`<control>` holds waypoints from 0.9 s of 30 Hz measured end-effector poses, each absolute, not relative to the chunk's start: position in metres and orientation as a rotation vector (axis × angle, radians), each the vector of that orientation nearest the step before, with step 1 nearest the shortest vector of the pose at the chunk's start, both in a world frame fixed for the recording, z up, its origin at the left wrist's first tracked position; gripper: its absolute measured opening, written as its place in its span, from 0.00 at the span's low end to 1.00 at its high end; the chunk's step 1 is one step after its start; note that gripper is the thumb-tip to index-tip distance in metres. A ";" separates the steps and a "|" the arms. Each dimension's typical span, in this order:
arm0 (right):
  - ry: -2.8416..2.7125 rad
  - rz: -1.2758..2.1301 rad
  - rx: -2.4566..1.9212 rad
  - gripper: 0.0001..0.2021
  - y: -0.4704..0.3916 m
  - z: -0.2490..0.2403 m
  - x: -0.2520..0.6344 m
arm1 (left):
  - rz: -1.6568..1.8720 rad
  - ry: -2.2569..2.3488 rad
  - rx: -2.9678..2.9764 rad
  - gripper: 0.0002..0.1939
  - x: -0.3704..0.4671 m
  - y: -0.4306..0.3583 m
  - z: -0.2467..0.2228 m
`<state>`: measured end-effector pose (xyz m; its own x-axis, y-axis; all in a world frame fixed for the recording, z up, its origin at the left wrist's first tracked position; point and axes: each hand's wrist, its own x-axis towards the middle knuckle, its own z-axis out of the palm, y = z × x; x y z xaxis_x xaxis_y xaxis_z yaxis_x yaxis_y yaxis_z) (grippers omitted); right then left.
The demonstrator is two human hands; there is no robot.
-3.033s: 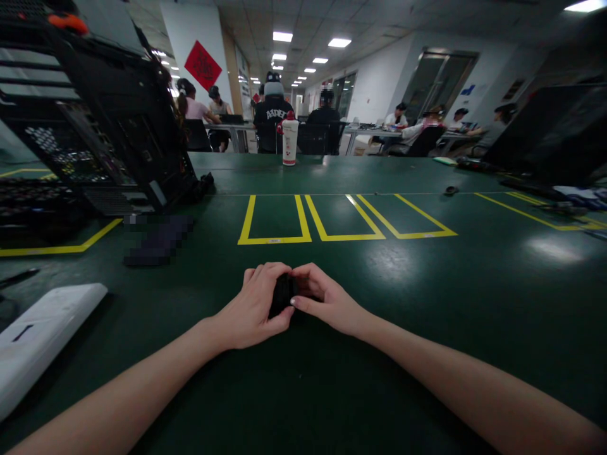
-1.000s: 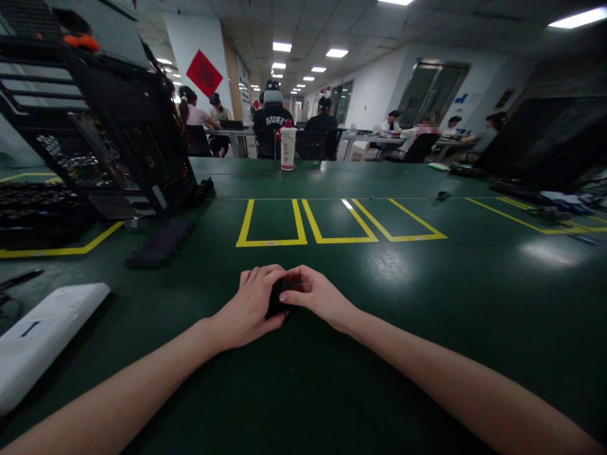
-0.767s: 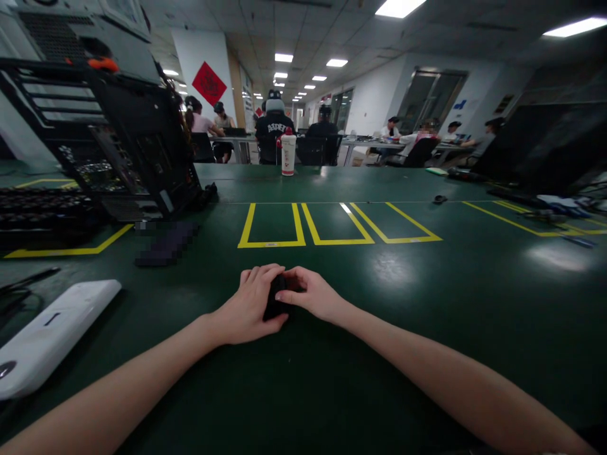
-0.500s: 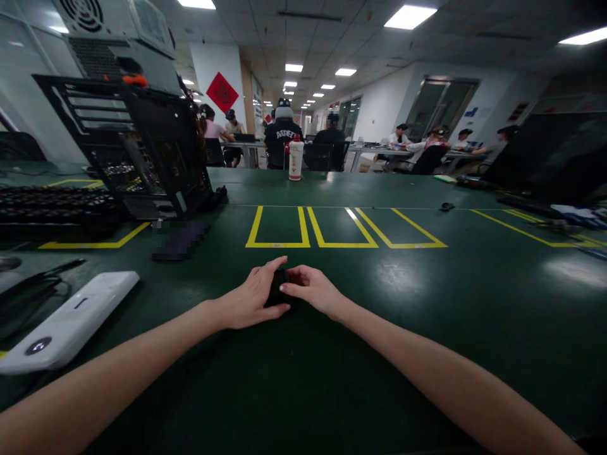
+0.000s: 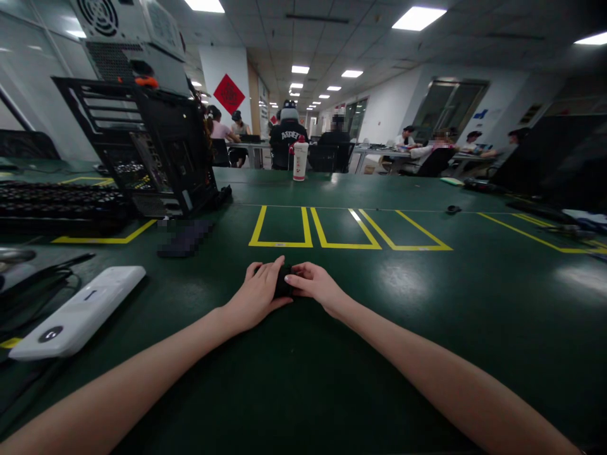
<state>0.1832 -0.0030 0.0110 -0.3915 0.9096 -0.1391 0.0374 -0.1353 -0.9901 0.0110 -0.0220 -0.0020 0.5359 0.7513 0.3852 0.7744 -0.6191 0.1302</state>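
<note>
A small black object [image 5: 283, 282], its kind not clear, sits between my hands low over the green table [image 5: 284, 379]. My left hand [image 5: 258, 292] curves around its left side, with the thumb below and the fingers over the top. From the other side, my right hand [image 5: 317, 285] pinches its right end between thumb and fingers. Much of the object is hidden by my fingers. Just beyond the hands, yellow tape outlines [image 5: 280, 244] mark the tabletop.
At left lie a white oblong device [image 5: 80, 313], a dark flat item [image 5: 184, 239] and black cables. An open computer case [image 5: 165, 145] stands behind them. A white-and-red cup [image 5: 300, 161] stands at the far edge; a small black item [image 5: 453, 209] lies right. Several people sit beyond.
My left hand has turned slightly and its fingers wrap further over the black object. My right hand stays at its right end. The view has shifted slightly left.
</note>
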 end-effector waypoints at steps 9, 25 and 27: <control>-1.438 1.577 -1.050 0.13 -0.009 0.015 0.189 | -0.728 -1.443 -2.769 0.38 0.020 -0.020 0.003; -1.721 1.383 -1.037 0.11 -0.019 0.013 0.191 | -1.024 -1.896 -3.193 0.44 0.018 -0.029 0.021; -1.781 1.341 -1.020 0.11 -0.018 0.011 0.190 | -1.036 -1.897 -3.204 0.42 0.019 -0.029 0.021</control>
<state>0.1904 -0.0182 0.0110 -0.4643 0.8837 0.0593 0.1875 0.1635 -0.9686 0.0191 -0.0287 0.0214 0.4526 0.8894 0.0639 0.5346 -0.3280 0.7789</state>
